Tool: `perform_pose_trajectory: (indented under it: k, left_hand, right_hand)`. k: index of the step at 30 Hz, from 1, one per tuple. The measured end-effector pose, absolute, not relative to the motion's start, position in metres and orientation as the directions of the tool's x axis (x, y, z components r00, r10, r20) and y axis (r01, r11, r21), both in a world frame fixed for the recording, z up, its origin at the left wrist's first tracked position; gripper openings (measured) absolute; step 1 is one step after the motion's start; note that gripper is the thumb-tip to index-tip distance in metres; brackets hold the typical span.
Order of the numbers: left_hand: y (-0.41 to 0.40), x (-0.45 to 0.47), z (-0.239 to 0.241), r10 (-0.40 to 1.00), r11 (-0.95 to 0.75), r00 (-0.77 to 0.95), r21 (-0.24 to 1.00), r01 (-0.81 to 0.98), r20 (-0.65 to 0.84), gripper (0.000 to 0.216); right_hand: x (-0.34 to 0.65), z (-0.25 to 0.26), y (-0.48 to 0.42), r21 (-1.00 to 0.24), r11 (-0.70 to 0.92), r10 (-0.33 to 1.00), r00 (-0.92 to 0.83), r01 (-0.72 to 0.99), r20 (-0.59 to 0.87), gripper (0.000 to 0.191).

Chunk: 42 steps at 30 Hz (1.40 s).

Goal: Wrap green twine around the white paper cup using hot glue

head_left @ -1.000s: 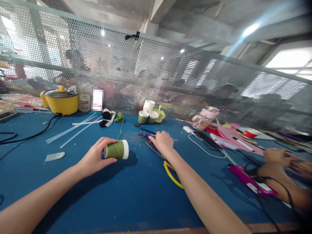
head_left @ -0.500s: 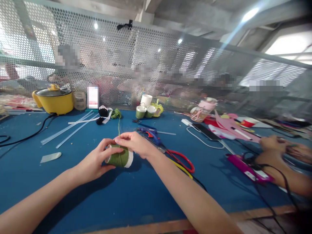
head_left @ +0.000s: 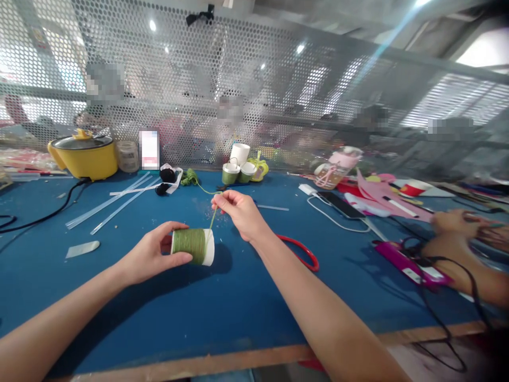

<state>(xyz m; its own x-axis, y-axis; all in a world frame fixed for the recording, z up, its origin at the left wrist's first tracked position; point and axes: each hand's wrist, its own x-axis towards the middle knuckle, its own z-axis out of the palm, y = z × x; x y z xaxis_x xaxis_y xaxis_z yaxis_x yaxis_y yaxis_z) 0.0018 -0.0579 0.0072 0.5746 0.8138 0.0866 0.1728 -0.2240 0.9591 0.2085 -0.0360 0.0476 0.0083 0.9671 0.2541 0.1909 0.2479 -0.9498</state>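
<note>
My left hand (head_left: 149,256) grips a white paper cup wrapped in green string (head_left: 193,246), held on its side just above the blue table (head_left: 222,307). My right hand (head_left: 237,212) pinches the green string (head_left: 212,217) a little above and to the right of the cup. The string runs back across the table to a green bundle (head_left: 190,177) near the mesh screen. Red-handled scissors (head_left: 304,254) lie right behind my right forearm.
At the back stand a yellow cooker (head_left: 84,156), glue sticks (head_left: 115,201), more wrapped cups (head_left: 238,168) and a pink bottle (head_left: 337,165). A phone with a white cable (head_left: 341,206) and pink craft pieces lie at the right. Another person's hands (head_left: 457,228) work at the far right.
My right hand came back from the tools to the cup, took the string and now lifts it up and away from the cup. The left hand kept hold of the cup.
</note>
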Motion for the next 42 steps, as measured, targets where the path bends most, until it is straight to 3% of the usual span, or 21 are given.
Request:
perform_pose_trajectory:
  k: [8,17,25,42]
  left_hand:
    - [-0.062,0.001,0.011,0.790,-0.215,0.612,0.948,0.235,0.027,0.044]
    - [-0.062,-0.001,0.007,0.720,-0.481,0.673,0.822,0.307,0.170,0.045]
    - [-0.064,0.000,0.010,0.669,-0.569,0.702,0.775,0.274,0.242,0.043]
    - [-0.069,-0.003,0.012,0.564,-0.783,0.659,0.575,0.235,0.497,0.047]
  right_hand:
    - [0.210,0.044,-0.032,-0.939,0.266,0.960,0.031,0.219,0.279,0.020]
    - [0.207,0.038,-0.032,-0.909,0.314,0.946,-0.015,0.273,0.323,0.025]
    - [0.204,0.039,-0.034,-0.923,0.310,0.950,-0.044,0.225,0.309,0.025]
    - [0.199,0.034,-0.040,-0.931,0.182,0.980,-0.132,0.317,0.147,0.021]
